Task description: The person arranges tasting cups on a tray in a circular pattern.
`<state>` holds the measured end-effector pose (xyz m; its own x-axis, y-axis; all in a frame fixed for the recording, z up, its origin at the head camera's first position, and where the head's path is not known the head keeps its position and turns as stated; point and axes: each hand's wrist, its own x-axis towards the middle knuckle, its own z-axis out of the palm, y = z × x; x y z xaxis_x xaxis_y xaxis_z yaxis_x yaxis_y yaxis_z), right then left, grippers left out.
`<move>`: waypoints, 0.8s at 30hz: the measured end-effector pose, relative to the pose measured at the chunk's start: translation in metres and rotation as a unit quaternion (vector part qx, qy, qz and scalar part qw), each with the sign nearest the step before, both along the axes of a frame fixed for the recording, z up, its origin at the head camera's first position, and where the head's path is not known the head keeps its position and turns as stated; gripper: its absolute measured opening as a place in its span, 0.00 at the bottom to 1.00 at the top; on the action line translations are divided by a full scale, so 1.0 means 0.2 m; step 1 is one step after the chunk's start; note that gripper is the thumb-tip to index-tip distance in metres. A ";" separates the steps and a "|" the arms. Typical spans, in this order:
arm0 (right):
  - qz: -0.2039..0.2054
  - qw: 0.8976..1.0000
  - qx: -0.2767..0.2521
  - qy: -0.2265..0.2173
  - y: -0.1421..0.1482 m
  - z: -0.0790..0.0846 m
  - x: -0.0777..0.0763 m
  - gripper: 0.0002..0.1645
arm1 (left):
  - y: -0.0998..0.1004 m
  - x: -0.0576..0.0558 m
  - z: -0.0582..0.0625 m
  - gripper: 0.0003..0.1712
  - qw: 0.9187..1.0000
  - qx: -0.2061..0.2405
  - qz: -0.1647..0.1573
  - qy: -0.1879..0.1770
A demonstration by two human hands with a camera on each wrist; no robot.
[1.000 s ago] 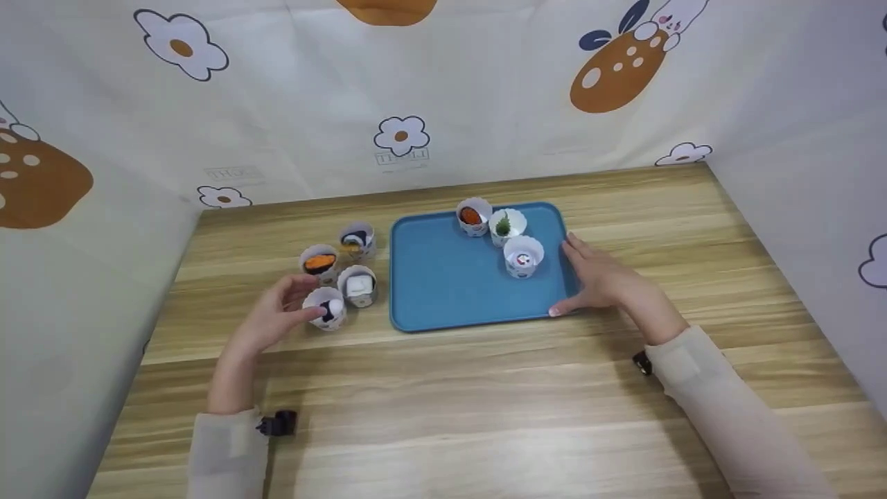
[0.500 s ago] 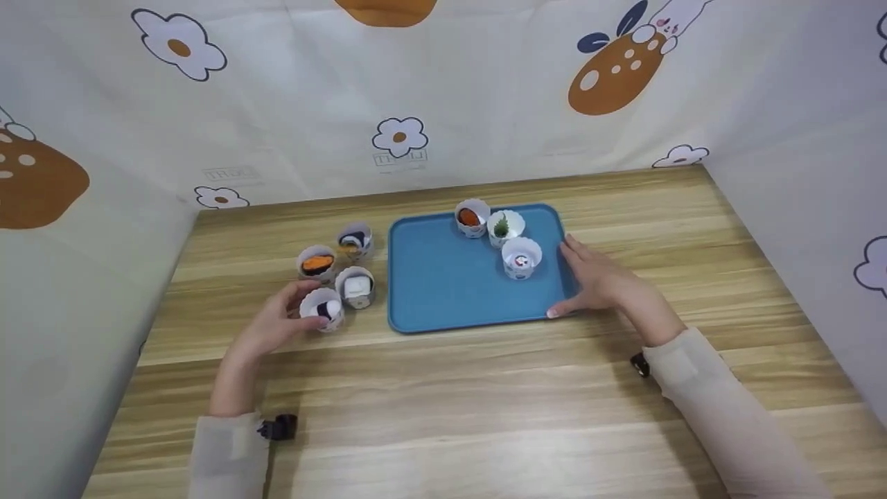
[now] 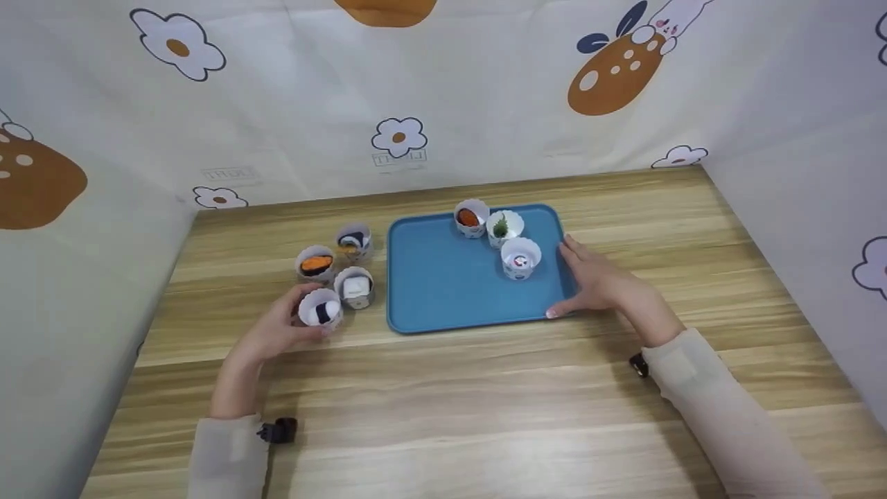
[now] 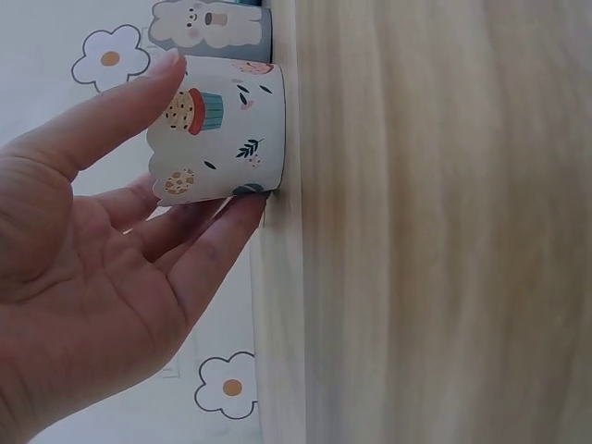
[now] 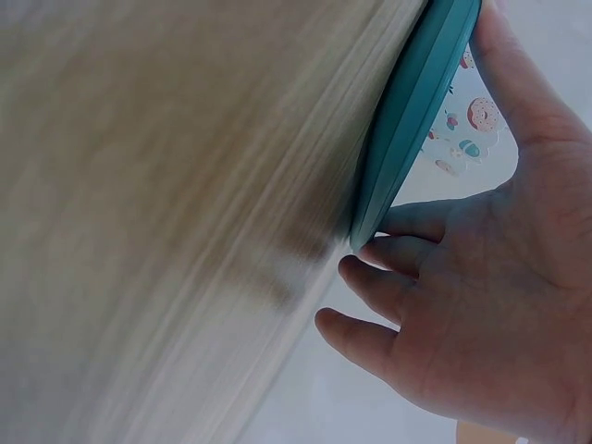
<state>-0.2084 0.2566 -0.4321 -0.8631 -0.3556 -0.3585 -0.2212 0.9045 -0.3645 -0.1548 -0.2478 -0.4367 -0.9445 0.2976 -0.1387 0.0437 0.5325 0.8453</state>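
My left hand [image 3: 274, 329] holds a white paper cupcake cup [image 4: 227, 139], thumb on one side and fingers on the other. Inside that cup lies a white rice piece with a black band [image 3: 323, 312], like a sushi piece. In the left wrist view the cup's base is at or very close to the wooden table. At the blue tray's [image 3: 443, 287] right end, my right hand [image 3: 599, 283] touches the rim with thumb and fingers spread, the thumb near the front corner. Fingers in the right wrist view look loosely extended beside the tray edge.
Beside the held cup stand cups with an orange-topped piece [image 3: 317, 264], a white block [image 3: 357, 287] and a dark-and-white piece [image 3: 352, 240]. On the tray's right half are cups holding a red piece [image 3: 468, 217], a green leaf [image 3: 500, 225] and a small white-and-red piece [image 3: 520, 261].
My left thumb has come down along the cup's near side, and the cup has shifted slightly left. The right hand stays at the tray's edge.
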 end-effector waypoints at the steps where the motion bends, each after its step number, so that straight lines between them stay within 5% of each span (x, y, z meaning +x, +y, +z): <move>1: -0.001 1.000 0.001 -0.001 0.00 0.00 0.00 0.80 | 0.00 0.00 0.00 0.41 1.000 -0.004 -0.004 0.003; 24: 0.004 1.000 -0.001 0.005 0.01 0.00 0.00 0.80 | 0.00 0.03 0.01 0.30 0.999 -0.032 0.000 0.011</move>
